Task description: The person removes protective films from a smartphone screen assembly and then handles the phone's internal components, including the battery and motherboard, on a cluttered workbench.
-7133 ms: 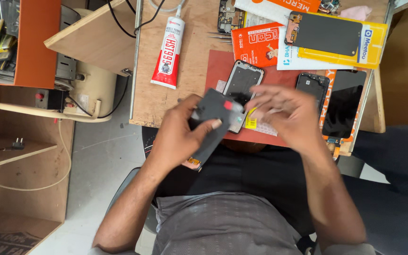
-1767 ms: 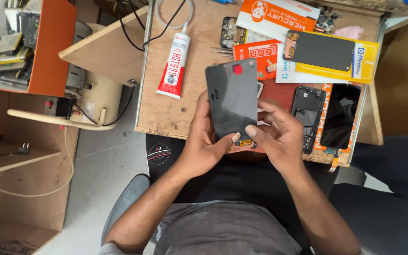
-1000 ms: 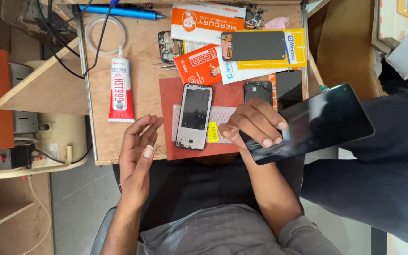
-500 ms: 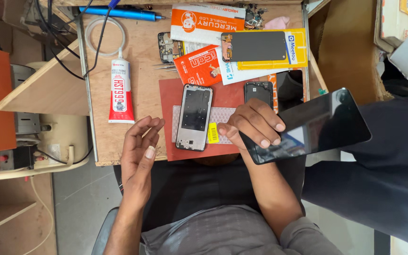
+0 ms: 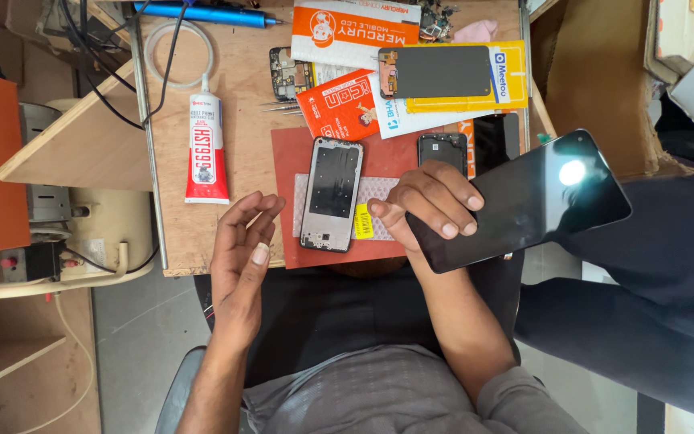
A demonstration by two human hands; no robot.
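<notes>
My right hand (image 5: pixel 431 201) grips one end of a black glossy phone screen (image 5: pixel 528 201), held out past the right edge of the bench with a light reflected in it. My left hand (image 5: pixel 241 257) hovers open and empty at the bench's front edge, fingers loosely curled. A phone frame (image 5: pixel 332 193) lies face up on the red mat (image 5: pixel 291 161) between my hands, next to a yellow sticker (image 5: pixel 363 221).
A white and red glue tube (image 5: pixel 206 145) lies left of the mat. Orange and yellow packets (image 5: pixel 355 32), another dark screen (image 5: pixel 435 72), small phone parts (image 5: pixel 442 149), a blue pen (image 5: pixel 210 14) and cables crowd the wooden bench (image 5: pixel 242 96). A person's dark trouser leg (image 5: pixel 652 265) is at right.
Earlier both hands held the screen together over the mat. My right hand has carried it to the right and tilted it; my left hand has let go and stays open.
</notes>
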